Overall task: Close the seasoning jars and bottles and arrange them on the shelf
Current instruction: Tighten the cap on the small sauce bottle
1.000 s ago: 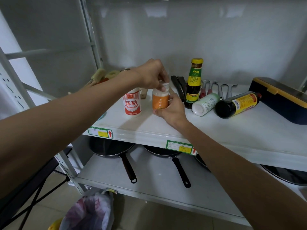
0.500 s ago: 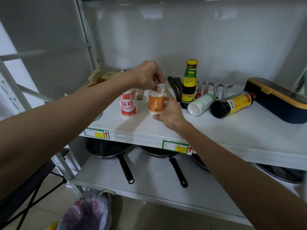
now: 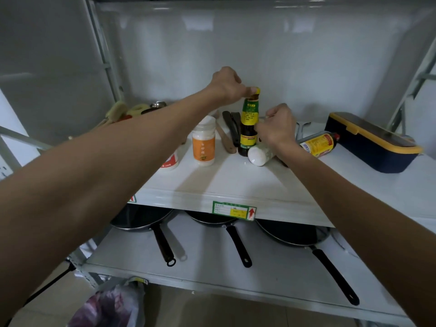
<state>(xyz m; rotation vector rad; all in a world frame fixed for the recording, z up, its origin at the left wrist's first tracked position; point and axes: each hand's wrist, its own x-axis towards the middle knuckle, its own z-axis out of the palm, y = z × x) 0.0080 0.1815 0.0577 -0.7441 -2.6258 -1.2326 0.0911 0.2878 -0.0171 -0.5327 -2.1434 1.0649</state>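
Observation:
A dark sauce bottle [image 3: 248,128] with a green and yellow label stands upright on the white shelf [image 3: 236,182]. My left hand [image 3: 227,84] pinches its yellow cap [image 3: 256,90] from the left. My right hand [image 3: 278,128] is closed against the bottle's lower right side. Left of it stands an orange-labelled jar [image 3: 203,145] with its white lid on. A red and white canister [image 3: 170,160] shows partly under my left arm. A white bottle [image 3: 259,155] and a dark bottle with a yellow and red label [image 3: 318,143] lie on their sides to the right.
Dark and wooden utensils [image 3: 230,131] lie behind the jars. A navy box with a yellow rim [image 3: 372,142] sits at the right. Three frying pans [image 3: 226,223] rest on the lower shelf. A plastic bag [image 3: 111,305] is on the floor.
Both hands left the orange-labelled jar and moved right to the upright sauce bottle: the left hand onto its cap, the right hand onto its body. The camera has moved closer.

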